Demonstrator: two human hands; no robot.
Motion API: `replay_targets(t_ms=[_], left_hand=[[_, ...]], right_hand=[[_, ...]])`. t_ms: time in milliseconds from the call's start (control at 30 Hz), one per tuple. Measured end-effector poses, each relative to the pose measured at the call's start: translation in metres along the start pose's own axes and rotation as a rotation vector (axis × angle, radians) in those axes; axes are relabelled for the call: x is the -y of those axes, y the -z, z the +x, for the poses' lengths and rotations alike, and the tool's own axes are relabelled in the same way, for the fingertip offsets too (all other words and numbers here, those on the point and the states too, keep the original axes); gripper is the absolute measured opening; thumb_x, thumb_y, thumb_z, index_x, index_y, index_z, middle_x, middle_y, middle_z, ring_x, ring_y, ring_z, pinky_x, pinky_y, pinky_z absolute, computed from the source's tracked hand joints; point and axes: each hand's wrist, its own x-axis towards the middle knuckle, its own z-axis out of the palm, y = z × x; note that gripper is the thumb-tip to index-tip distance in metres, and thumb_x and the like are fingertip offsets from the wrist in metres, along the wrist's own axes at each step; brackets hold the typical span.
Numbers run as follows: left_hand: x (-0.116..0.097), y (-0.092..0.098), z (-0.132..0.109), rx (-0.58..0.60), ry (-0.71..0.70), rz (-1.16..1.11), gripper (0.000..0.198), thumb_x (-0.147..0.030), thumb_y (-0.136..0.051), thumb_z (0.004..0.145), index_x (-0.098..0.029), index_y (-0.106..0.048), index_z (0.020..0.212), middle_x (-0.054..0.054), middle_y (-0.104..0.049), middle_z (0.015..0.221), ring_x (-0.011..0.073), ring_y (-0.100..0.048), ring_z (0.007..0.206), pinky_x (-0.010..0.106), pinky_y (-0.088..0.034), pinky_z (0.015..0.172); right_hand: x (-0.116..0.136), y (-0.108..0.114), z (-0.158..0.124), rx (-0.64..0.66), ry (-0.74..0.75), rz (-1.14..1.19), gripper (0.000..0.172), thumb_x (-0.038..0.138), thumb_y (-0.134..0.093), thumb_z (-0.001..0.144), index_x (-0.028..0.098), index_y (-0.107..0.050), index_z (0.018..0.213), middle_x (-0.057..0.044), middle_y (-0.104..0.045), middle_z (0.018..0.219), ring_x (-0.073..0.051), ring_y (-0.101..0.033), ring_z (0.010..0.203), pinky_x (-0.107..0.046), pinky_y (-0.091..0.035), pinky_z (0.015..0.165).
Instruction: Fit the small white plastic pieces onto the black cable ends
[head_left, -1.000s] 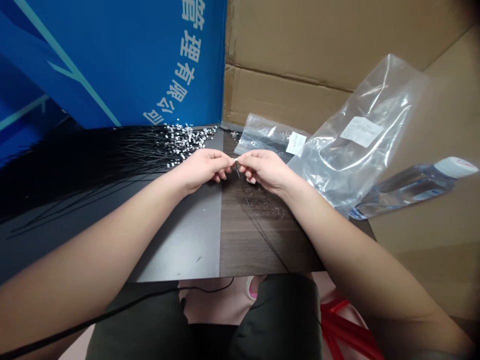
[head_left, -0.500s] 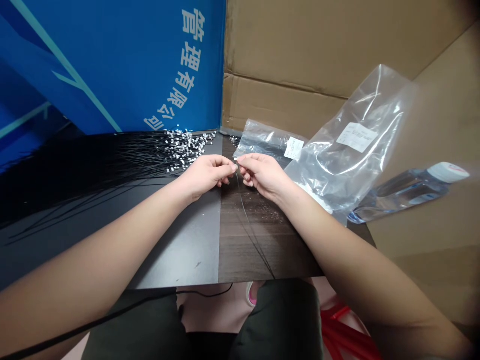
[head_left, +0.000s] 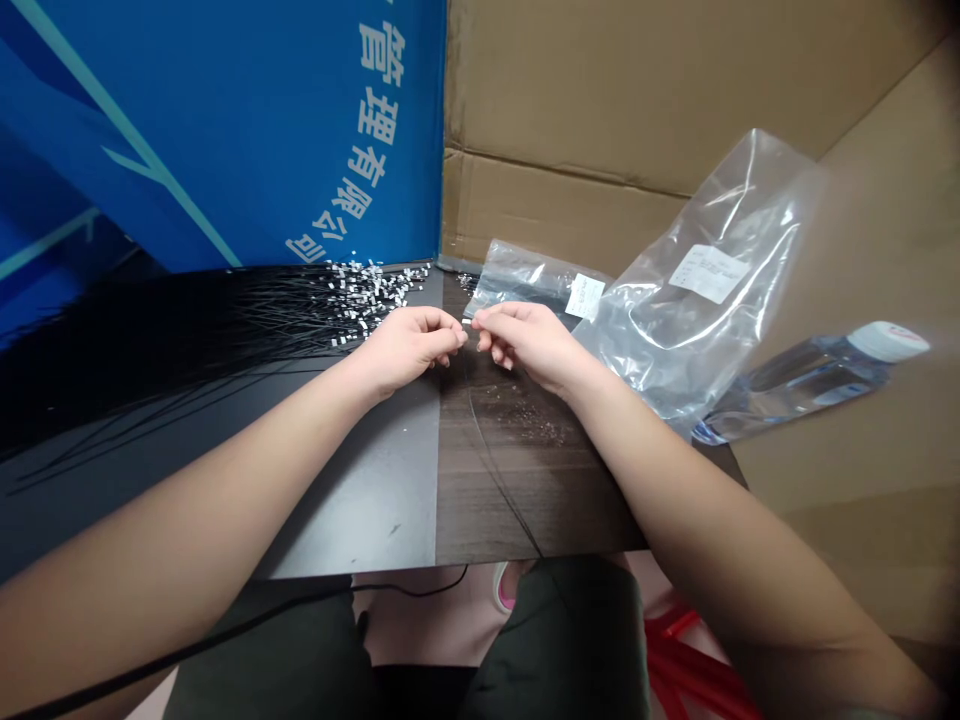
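Note:
My left hand is pinched near the middle of the view, above the seam between the grey and brown table surfaces. Its fingertips hold a thin black wire that runs down across the brown surface to the front edge. Just to the right, my right hand is also closed, thumb against forefinger, beside a tiny white piece; what lies between its fingertips is too small to name. A narrow gap separates the two hands. At the left lies a large bundle of black wires with small white ends.
Behind the hands lies a small clear bag of dark strands. A large clear bag and a water bottle are at the right. Blue and brown cardboard panels stand behind. Small bits lie on the brown table.
My hands have moved slightly apart at the fingertips, and the wire's upper part has shifted left. The view has shifted a little.

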Motion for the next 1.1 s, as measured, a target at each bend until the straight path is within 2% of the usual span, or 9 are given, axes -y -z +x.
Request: replay_targets(t_ms=[100, 200, 467, 833, 1100], left_hand=[[-0.0007, 0.0011, -0.0004, 0.035, -0.01, 0.037, 0.015, -0.03, -0.074, 0.073, -0.016, -0.073, 0.078, -0.001, -0.065, 0.071, 0.0102, -0.053, 0.061, 0.028, -0.045, 0.066], [-0.0019, 0.0017, -0.001, 0.077, -0.002, 0.08, 0.017, -0.032, -0.075, 0.074, -0.016, -0.074, 0.079, -0.001, -0.066, 0.071, 0.0106, -0.054, 0.062, 0.027, -0.044, 0.065], [-0.0031, 0.0041, -0.0034, 0.137, 0.013, 0.123, 0.02, -0.035, -0.078, 0.077, -0.016, -0.072, 0.077, 0.001, -0.068, 0.073, 0.0117, -0.056, 0.066, 0.027, -0.045, 0.067], [-0.0044, 0.0041, -0.0028, 0.112, -0.003, 0.167, 0.018, -0.031, -0.071, 0.08, -0.015, -0.078, 0.086, 0.003, -0.071, 0.079, 0.0128, -0.06, 0.067, 0.028, -0.047, 0.067], [-0.0032, 0.0036, -0.0031, 0.122, -0.014, 0.197, 0.018, -0.033, -0.072, 0.081, -0.016, -0.075, 0.084, 0.001, -0.069, 0.072, 0.0131, -0.059, 0.065, 0.028, -0.047, 0.067]], right_hand=[[-0.0021, 0.004, 0.0002, 0.078, 0.059, -0.138, 0.022, 0.029, -0.071, 0.096, 0.017, -0.071, 0.077, -0.003, -0.07, 0.076, -0.007, -0.054, 0.057, -0.02, -0.039, 0.047], [-0.0041, 0.005, 0.0003, 0.114, 0.059, -0.163, 0.017, 0.026, -0.07, 0.094, 0.017, -0.072, 0.08, -0.002, -0.071, 0.075, -0.007, -0.054, 0.058, -0.02, -0.039, 0.049], [-0.0027, 0.0073, -0.0004, 0.126, 0.064, -0.163, 0.014, 0.021, -0.07, 0.092, 0.017, -0.071, 0.079, -0.003, -0.07, 0.073, -0.008, -0.055, 0.057, -0.021, -0.041, 0.05], [-0.0002, 0.0094, -0.0011, 0.083, 0.056, -0.188, 0.015, 0.021, -0.071, 0.093, 0.017, -0.07, 0.078, -0.003, -0.069, 0.072, -0.009, -0.055, 0.057, -0.022, -0.041, 0.051], [-0.0002, 0.0071, -0.002, 0.087, 0.083, -0.19, 0.016, 0.02, -0.071, 0.092, 0.017, -0.069, 0.076, -0.002, -0.068, 0.07, -0.008, -0.053, 0.057, -0.022, -0.04, 0.052]])
